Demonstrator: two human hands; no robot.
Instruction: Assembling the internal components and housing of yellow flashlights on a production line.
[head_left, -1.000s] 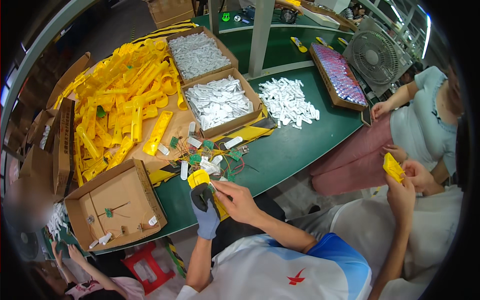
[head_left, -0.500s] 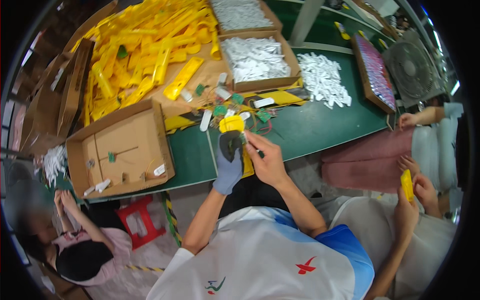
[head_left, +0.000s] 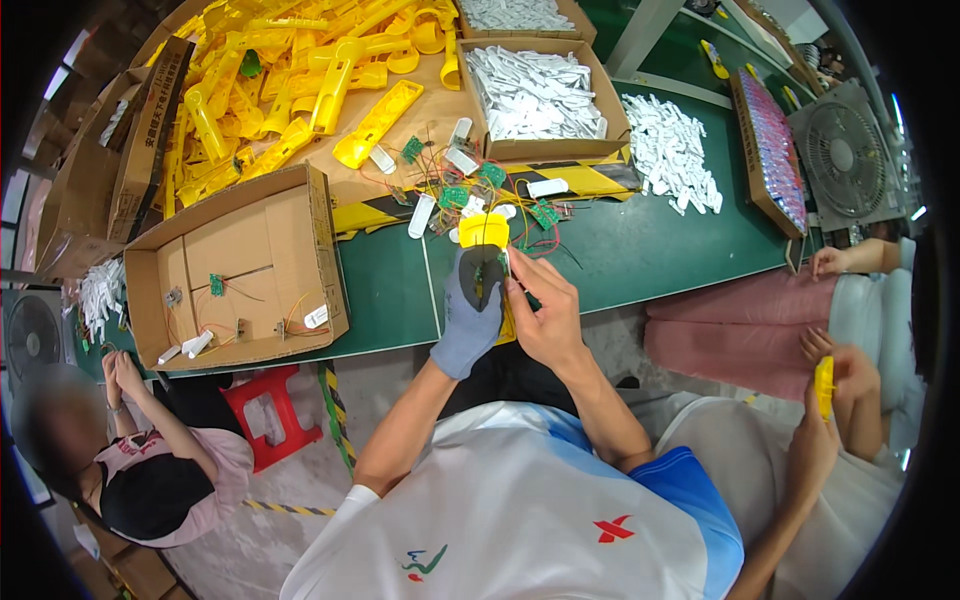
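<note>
Both hands meet at frame centre: the gloved left hand (head_left: 470,315) is clamped around a yellow housing (head_left: 484,233), while the bare right hand (head_left: 545,315) pinches something small at its side, seemingly mid-fitting; seating it needs steady alignment

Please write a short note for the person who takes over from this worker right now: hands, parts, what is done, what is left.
Left hand, gloved, holds the yellow housing upright above the table edge.
Right hand, bare, works at the housing's side; what its fingers pinch is hidden.
Loose circuit boards and wires lie just behind.
White parts fill a box.
Done: housing picked up.
Left: housing looks unfinished, not set down.
</note>
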